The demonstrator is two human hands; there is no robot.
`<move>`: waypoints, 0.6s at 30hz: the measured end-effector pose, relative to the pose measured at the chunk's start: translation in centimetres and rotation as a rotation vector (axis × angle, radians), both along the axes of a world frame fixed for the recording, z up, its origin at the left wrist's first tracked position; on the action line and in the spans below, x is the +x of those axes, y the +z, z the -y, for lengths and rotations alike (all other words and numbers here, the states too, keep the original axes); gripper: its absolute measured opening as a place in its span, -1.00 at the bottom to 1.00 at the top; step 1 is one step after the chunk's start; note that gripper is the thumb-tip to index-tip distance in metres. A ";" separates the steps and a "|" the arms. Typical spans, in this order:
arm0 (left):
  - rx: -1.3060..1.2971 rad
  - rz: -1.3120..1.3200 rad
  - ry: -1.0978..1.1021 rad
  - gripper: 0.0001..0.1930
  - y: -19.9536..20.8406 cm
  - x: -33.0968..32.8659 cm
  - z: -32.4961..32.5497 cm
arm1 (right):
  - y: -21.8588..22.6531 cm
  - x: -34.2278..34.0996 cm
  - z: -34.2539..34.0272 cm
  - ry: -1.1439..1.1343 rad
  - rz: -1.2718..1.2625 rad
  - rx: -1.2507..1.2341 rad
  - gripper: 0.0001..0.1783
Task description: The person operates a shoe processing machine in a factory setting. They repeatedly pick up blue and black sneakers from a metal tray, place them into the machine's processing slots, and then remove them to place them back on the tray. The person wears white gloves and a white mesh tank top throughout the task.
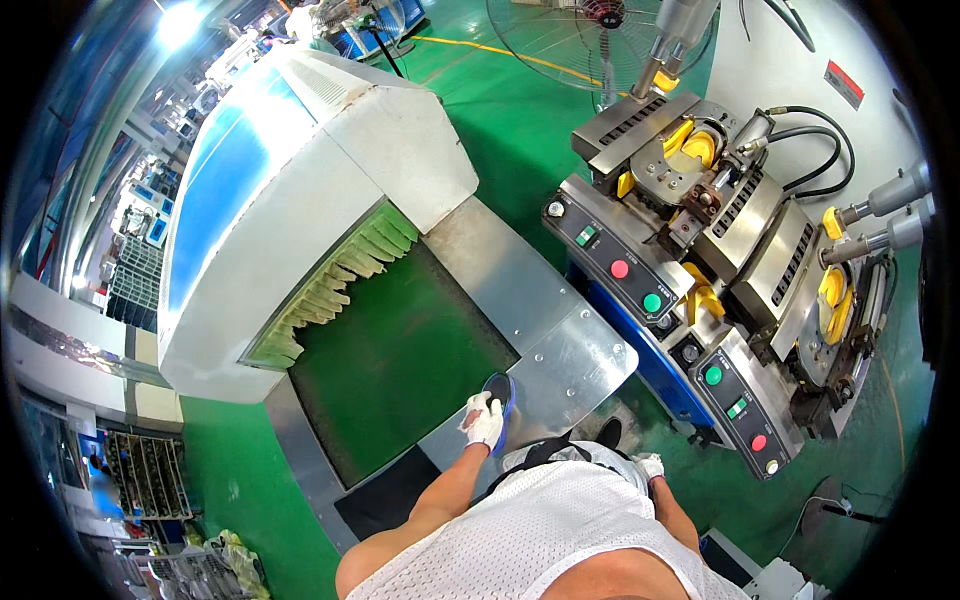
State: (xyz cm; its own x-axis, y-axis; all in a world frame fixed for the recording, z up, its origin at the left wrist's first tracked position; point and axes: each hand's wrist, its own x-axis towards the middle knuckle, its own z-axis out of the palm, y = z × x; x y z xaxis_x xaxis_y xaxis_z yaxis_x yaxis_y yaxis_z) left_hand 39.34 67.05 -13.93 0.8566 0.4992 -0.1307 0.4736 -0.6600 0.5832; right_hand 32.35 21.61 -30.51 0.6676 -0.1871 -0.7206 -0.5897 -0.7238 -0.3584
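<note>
My left hand (483, 420), in a white glove, is closed around a dark shoe (499, 384) with a blue edge. The shoe is at the near edge of the metal table, beside the green conveyor belt (400, 350); whether it touches the metal I cannot tell. My right hand (650, 465), also in a white glove, hangs low by my right hip. Its fingers are too small and partly hidden to make out, and no object shows in it.
A white and blue tunnel machine (320, 150) with a fringed curtain (345, 280) spans the belt. On the right stands a press machine (700, 290) with yellow pads, hoses and button panels. A large fan (605, 50) is behind it. Racks (148, 475) stand far left.
</note>
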 end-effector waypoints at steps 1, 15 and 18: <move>-0.006 0.006 0.001 -0.62 -0.1 -0.1 0.0 | 0.9 0.3 -0.3 0.002 -0.004 0.003 -0.40; 0.019 0.020 -0.009 -0.62 -0.9 -0.2 -0.4 | -0.1 0.0 -0.3 0.034 -0.002 -0.018 -0.46; 0.004 0.016 -0.019 -0.60 -0.3 -0.5 -0.4 | 0.2 0.0 -0.4 0.013 0.000 -0.005 -0.45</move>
State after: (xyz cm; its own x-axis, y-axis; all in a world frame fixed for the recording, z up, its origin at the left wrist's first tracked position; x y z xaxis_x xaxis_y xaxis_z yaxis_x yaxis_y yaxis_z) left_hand 38.85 67.46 -14.19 0.8678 0.4836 -0.1145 0.4515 -0.6710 0.5882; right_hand 32.35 22.01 -30.28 0.6698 -0.1820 -0.7198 -0.5801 -0.7335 -0.3543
